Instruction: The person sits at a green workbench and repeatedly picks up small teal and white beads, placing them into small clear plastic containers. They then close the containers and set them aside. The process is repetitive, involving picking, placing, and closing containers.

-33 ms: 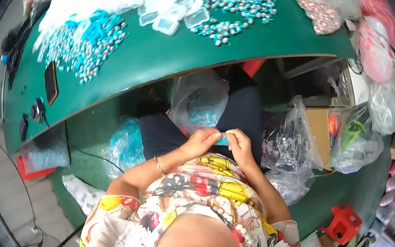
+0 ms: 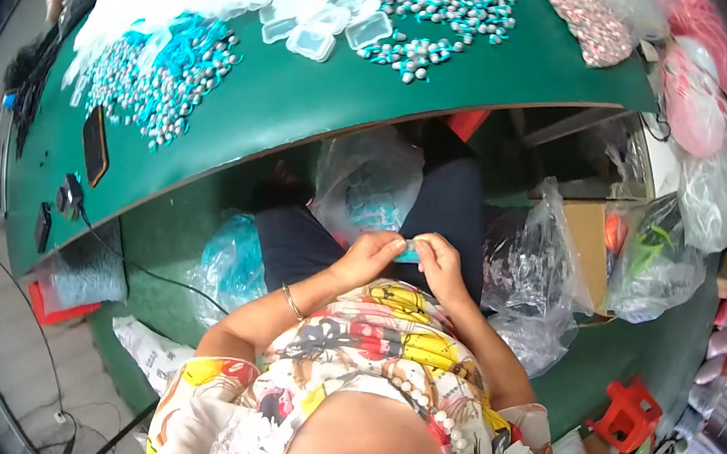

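Note:
In front of my belly, my left hand point(image 2: 370, 260) and my right hand point(image 2: 436, 268) meet with thumbs and fingertips pinched on a small clear and teal piece point(image 2: 409, 254). Fingers cover much of it, so its exact kind is hard to make out; it resembles a small clear plastic box with something teal inside. Just beyond the hands, between my knees, an open clear plastic bag point(image 2: 335, 164) holds several small teal-and-clear pieces point(image 2: 373, 210). On the table lie open clear plastic boxes point(image 2: 312, 43) and two heaps of teal cords with silvery beads point(image 2: 179, 68) point(image 2: 445, 6).
The green table point(image 2: 324, 104) curves across ahead, its edge above my knees. A phone point(image 2: 94, 149) and small black devices point(image 2: 69, 198) lie on its left. Plastic bags point(image 2: 531, 266) and a cardboard box point(image 2: 586, 245) stand right; a teal bag point(image 2: 237, 257) sits left. A red stool point(image 2: 626, 414) stands lower right.

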`<control>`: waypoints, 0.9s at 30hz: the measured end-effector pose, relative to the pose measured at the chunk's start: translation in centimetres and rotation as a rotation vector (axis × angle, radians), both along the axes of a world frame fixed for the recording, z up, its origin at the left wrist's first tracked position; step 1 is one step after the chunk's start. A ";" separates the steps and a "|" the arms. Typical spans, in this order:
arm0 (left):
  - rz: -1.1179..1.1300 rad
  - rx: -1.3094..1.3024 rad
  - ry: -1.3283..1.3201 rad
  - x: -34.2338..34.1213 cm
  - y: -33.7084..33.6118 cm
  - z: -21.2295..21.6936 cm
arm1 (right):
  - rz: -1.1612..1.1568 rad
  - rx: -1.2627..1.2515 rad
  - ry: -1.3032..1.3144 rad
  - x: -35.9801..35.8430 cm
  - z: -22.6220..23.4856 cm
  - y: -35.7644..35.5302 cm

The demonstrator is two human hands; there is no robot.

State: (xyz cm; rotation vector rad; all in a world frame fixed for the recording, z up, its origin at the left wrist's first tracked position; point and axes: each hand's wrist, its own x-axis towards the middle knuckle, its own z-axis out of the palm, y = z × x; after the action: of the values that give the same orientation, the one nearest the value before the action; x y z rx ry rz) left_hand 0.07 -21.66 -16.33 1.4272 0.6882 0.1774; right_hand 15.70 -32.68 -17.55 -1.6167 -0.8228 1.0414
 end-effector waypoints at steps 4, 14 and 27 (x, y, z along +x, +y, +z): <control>0.139 -0.105 0.105 -1.1 1.4 -3.4 | 0.057 0.087 -0.242 -0.5 -1.6 2.1; 0.149 0.386 0.521 -0.7 6.3 -13.6 | 0.156 0.052 -0.307 -0.4 -1.7 2.9; 0.328 0.644 -0.028 -5.0 7.5 3.4 | 0.013 0.475 -1.303 4.2 16.6 25.0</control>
State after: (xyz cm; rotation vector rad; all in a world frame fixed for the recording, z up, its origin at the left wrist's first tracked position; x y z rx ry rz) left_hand -4.93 -14.17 -12.94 1.9056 0.8854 0.7256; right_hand 19.88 -7.64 -0.96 -1.7346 -1.7327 -0.3719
